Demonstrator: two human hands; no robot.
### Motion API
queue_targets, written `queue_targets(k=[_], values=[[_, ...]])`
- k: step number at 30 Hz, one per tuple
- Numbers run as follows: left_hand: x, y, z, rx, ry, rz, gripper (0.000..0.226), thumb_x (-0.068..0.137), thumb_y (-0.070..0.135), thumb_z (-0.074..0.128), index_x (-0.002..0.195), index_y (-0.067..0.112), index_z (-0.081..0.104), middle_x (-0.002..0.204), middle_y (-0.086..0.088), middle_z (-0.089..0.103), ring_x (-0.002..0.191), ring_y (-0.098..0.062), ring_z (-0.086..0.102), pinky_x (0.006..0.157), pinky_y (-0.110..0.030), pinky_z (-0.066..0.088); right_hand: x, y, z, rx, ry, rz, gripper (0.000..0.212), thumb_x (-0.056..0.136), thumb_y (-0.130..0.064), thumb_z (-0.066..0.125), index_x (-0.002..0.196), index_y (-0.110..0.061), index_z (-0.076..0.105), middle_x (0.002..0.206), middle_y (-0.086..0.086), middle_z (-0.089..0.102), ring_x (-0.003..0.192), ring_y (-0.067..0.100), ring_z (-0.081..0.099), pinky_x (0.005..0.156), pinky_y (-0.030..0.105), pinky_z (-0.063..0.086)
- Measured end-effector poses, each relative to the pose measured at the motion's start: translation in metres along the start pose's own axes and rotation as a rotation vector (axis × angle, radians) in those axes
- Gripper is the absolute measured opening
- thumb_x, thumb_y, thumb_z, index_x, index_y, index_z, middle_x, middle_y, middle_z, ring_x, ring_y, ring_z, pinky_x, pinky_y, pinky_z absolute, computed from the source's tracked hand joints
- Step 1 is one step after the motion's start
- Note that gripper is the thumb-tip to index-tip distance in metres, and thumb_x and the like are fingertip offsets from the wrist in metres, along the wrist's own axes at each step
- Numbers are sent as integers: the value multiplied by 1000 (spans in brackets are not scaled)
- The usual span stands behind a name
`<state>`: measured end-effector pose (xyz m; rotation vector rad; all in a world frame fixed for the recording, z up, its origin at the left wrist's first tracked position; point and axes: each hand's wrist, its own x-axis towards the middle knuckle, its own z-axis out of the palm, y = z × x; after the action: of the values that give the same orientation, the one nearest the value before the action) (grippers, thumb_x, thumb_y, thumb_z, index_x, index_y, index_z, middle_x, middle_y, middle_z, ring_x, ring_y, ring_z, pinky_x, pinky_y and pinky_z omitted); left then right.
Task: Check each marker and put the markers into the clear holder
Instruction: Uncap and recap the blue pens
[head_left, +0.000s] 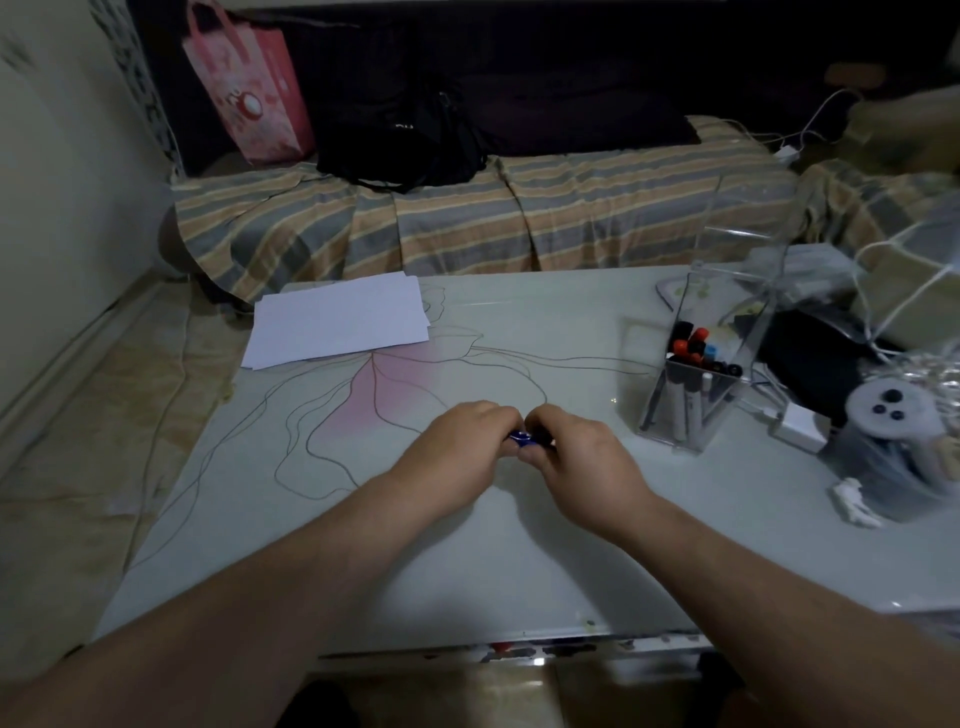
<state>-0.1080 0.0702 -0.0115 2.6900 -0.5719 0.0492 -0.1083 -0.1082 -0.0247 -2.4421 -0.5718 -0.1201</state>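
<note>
Here we see both hands meeting over the middle of the pale table (519, 571), to the left of the clear holder (711, 364). The left hand (457, 457) and the right hand (587, 457) each curl their fingers around 1 small marker (524, 440), of which only a blue part and a dark part show in the gap between them. The fingers of both hands are closed tight on it, knuckles nearly touching; we cannot tell whether its cap is on or off.

The holder stands upright near the right edge of the table and already has several markers (693, 345) in it, with black, orange-red and blue caps pointing up. Well to the left of the holder, at the far side of the table, lies a stack of white paper (337, 322). Behind the holder sits a striped bed (519, 218).
</note>
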Motion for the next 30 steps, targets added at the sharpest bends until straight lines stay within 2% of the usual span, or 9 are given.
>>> queue_targets(k=[3, 5, 8, 11, 13, 15, 19, 25, 30], values=[[9, 16, -13, -103, -7, -61, 23, 95, 21, 63, 115, 23, 51, 101, 5, 66, 96, -19, 62, 82, -35, 51, -1, -1, -13, 120, -93, 25, 49, 96, -18, 61, 135, -41, 42, 92, -8, 69, 83, 20, 62, 78, 39, 50], [17, 33, -24, -312, 108, -169, 36, 89, 18, 70, 111, 27, 43, 95, 13, 67, 88, -10, 64, 73, -22, 49, 4, 3, -28, 78, -83, 36, 64, 99, -20, 57, 148, -50, 30, 92, -6, 71, 87, 20, 63, 82, 37, 50], [36, 67, -33, -763, 357, -255, 40, 88, 18, 73, 113, 31, 45, 103, 9, 71, 84, -6, 69, 72, -25, 58, 11, 5, -64, 272, -4, 48, 62, 100, -14, 54, 147, -51, 36, 97, -6, 73, 92, 12, 67, 88, 39, 53], [55, 103, -36, -998, 402, -168, 52, 97, 15, 63, 139, 38, 42, 124, 19, 63, 102, 1, 68, 93, -31, 57, 15, 4, -105, 418, 209, 69, 52, 101, -17, 55, 142, -45, 41, 99, -4, 72, 80, 6, 68, 73, 36, 53], [62, 121, -33, -949, 356, -70, 65, 99, 17, 61, 151, 41, 31, 141, 21, 53, 119, 3, 59, 102, -26, 49, 14, 14, -132, 325, 374, 110, 51, 99, -21, 60, 141, -41, 40, 107, -9, 67, 78, 7, 68, 70, 36, 58], [66, 131, -22, -735, 300, -10, 69, 98, 23, 61, 154, 41, 25, 148, 19, 47, 130, -4, 49, 108, -27, 42, 10, 29, -155, 132, 530, 130, 51, 96, -21, 65, 138, -34, 38, 111, -11, 64, 74, 8, 68, 67, 40, 61], [64, 129, 14, -409, 194, 40, 63, 95, 25, 59, 153, 34, 35, 144, 7, 54, 134, -19, 42, 112, -34, 35, 11, 63, -171, -70, 669, 195, 49, 96, -17, 65, 131, -33, 35, 98, 0, 68, 76, 16, 68, 72, 46, 59], [56, 109, 40, -264, 81, 41, 57, 95, 22, 57, 148, 28, 40, 133, 4, 58, 128, -22, 41, 108, -34, 37, 12, 100, -150, -207, 535, 201, 23, 99, -23, 61, 119, -24, 50, 105, 8, 70, 90, 31, 64, 75, 47, 54], [55, 103, 43, -257, 85, 29, 59, 95, 23, 56, 149, 31, 36, 135, 7, 57, 129, -20, 39, 110, -36, 38, 9, 115, -137, -418, 327, 246, 16, 101, -29, 53, 108, -19, 64, 81, -3, 54, 87, 27, 46, 63, 38, 39]])
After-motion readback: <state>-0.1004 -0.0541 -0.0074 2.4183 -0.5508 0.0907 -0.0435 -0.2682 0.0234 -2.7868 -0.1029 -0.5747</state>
